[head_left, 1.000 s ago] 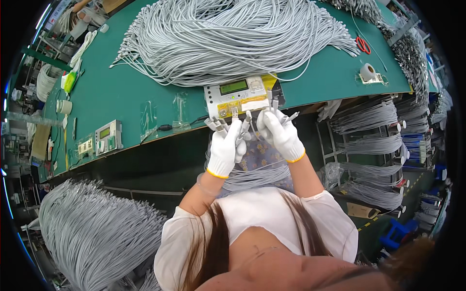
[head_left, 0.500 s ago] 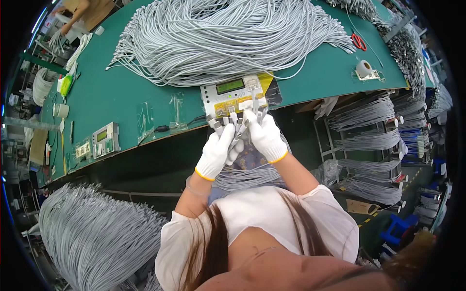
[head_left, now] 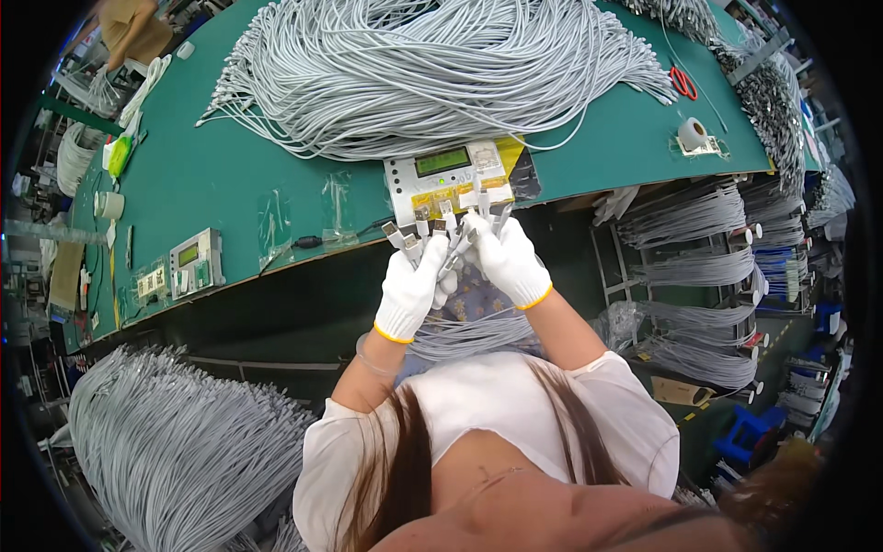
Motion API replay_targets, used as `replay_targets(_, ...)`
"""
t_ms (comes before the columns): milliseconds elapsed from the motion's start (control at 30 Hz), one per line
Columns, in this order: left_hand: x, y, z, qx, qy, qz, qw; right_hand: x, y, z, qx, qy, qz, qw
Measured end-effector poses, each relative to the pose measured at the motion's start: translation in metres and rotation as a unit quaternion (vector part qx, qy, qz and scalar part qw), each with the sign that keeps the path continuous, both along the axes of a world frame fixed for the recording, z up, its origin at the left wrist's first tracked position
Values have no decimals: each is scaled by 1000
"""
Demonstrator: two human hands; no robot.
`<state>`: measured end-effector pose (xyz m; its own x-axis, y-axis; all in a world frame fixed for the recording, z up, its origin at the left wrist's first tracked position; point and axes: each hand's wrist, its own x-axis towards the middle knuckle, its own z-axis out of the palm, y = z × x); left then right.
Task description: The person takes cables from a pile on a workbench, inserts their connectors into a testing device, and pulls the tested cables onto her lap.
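White gloves with yellow cuffs cover both my hands. My left hand [head_left: 411, 287] is closed round several USB cables, their plugs [head_left: 413, 245] fanned out above the fingers. Beside it, my right hand [head_left: 507, 258] pinches more cable ends [head_left: 483, 204] close to the front of a cable tester [head_left: 444, 180]. This tester is a pale box with a lit green display and yellow tape along its near side. Whether a plug sits in its socket cannot be made out. Grey cables [head_left: 474, 336] from the held bunch drape over my lap.
A large coil of grey cables [head_left: 423, 83] lies behind the tester on the green table [head_left: 202, 156]. A second tester [head_left: 196, 264] stands at the left edge. Red scissors [head_left: 683, 83] and a tape roll [head_left: 692, 134] lie right. Cable bundles [head_left: 189, 442] hang lower left; racked cables [head_left: 694, 267] fill the right.
The plugs in my left hand have spread apart and show more clearly. My right hand has shifted slightly with its cable ends. The whole view has moved a little.
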<state>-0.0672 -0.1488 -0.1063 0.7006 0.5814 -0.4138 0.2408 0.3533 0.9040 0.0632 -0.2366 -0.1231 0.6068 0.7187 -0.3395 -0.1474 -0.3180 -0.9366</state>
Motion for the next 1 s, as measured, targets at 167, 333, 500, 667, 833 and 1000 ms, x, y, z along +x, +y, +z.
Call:
replay_targets(167,3,-6,-2,-10,-13,37,999,1,3,7,41,-89,-15,995)
replay_targets(333,-2,-6,9,12,-30,20,999,30,-22,27,-65,-196,114,972)
replay_targets(500,-3,-2,11,-26,-2,-10,1000,39,-39,28,197,76,53,976)
replay_targets(667,5,-12,-2,19,-58,39,997,33,-34,23,195,57,52,978)
replay_targets(833,-1,-13,-3,-52,-36,0,998,32,-32,25,214,69,55,973)
replay_targets(1000,8,-14,-1,-120,-103,103,982,27,-29,22,181,101,33,978)
